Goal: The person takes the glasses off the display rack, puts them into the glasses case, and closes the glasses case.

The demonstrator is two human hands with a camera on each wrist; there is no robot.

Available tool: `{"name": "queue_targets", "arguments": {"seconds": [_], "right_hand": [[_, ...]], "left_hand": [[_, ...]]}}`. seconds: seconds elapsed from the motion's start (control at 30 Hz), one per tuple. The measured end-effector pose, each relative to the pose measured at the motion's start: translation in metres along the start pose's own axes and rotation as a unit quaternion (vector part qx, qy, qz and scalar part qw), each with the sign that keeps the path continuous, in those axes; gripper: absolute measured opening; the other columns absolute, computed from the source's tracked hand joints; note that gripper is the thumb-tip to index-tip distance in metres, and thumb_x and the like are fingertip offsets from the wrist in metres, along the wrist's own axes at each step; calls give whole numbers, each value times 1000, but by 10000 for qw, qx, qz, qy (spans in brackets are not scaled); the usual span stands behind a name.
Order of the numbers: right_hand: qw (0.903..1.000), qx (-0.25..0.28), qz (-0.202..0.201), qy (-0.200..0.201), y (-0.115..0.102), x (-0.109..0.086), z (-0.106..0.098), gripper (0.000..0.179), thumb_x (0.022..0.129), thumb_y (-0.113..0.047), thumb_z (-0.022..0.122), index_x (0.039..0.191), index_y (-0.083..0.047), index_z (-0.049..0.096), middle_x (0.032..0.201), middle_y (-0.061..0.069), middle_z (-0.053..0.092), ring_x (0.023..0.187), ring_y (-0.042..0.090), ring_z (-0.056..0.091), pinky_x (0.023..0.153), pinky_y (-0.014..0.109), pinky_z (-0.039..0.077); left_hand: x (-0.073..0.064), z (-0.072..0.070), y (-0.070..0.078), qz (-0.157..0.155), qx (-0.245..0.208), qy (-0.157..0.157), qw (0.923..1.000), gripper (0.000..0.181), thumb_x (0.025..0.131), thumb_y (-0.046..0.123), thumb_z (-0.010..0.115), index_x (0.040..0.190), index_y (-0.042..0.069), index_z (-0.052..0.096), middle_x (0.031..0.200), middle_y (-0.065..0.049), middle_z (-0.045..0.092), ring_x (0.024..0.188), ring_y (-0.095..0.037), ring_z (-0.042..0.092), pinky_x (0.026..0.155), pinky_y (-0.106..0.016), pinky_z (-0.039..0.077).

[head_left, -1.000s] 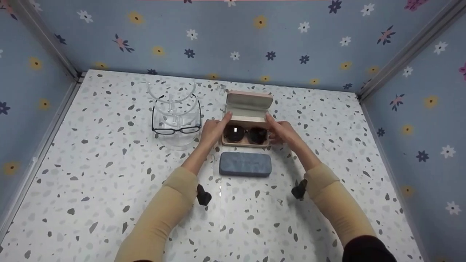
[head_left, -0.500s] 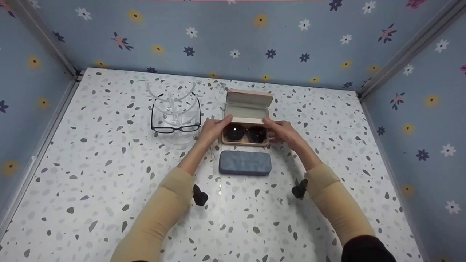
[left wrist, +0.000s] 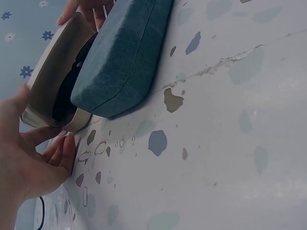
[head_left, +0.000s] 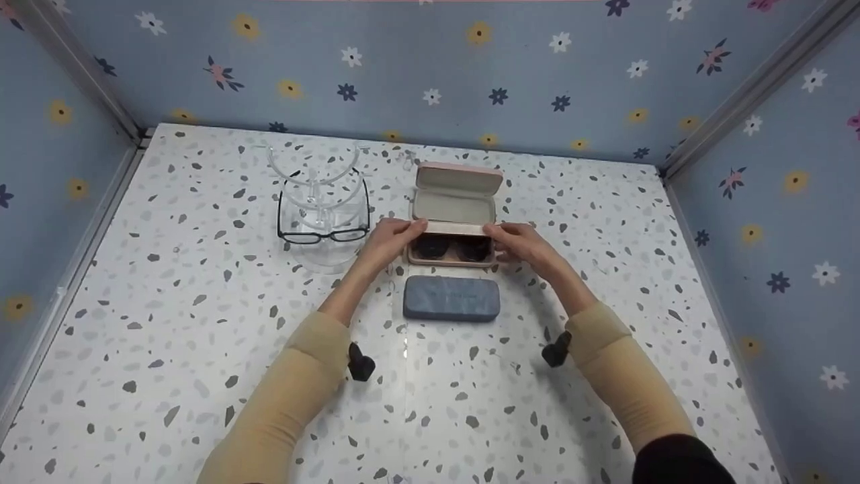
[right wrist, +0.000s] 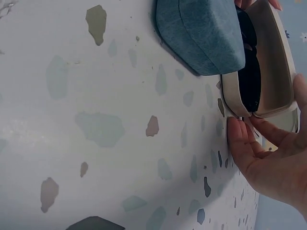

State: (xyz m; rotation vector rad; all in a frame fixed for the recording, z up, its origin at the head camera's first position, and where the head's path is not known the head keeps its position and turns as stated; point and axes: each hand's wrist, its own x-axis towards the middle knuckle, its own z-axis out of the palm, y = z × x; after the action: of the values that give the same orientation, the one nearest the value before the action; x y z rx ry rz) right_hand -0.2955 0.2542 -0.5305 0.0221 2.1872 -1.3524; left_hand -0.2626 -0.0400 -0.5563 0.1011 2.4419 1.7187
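A cream glasses case [head_left: 457,230] with its lid partly raised stands mid-table, dark sunglasses [head_left: 432,249] lying in its base. My left hand [head_left: 388,240] grips its left end, thumb on the lid's outer edge and fingers lower down beside the base. At the opposite end my right hand [head_left: 525,242] holds it in the same way, as the right wrist view shows with the lid [right wrist: 273,57] tilted over the sunglasses. The lid shades the upper part of the lenses in the head view. Directly in front lies a closed blue glasses case [head_left: 451,299].
Behind the cream case stands another, pinkish case [head_left: 460,180], lid up, pale lining showing. To the left, black-framed eyeglasses [head_left: 324,236] sit on a clear tiered display stand [head_left: 326,259]. Flowered blue panels [head_left: 430,67] border the speckled table [head_left: 201,302] at the back and sides.
Both hands have tipped the cream case's lid forward and down over the sunglasses. More of the pinkish case's inside now shows behind it. The blue case and eyeglasses stay put.
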Motion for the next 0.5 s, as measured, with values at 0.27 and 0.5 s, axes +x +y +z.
{"name": "queue_targets", "arguments": {"seconds": [0.27,0.5], "right_hand": [[9996,-116,-239,-15,3,-1,0,66,102,-50,59,147,-3,53,145,19,59,128,32,63,110,46,53],[9995,-15,-299,-74,7,-3,0,68,102,-48,61,151,-2,48,149,19,56,136,33,58,113,46,50]], "left_hand": [[-2,-1,-3,-422,418,-256,9979,68,101,54,56,142,0,59,149,-20,49,135,-33,51,116,-46,41],[-5,-1,-6,-512,540,-311,9967,80,100,58,55,154,1,43,159,-18,40,148,-33,41,124,-47,33]]}}
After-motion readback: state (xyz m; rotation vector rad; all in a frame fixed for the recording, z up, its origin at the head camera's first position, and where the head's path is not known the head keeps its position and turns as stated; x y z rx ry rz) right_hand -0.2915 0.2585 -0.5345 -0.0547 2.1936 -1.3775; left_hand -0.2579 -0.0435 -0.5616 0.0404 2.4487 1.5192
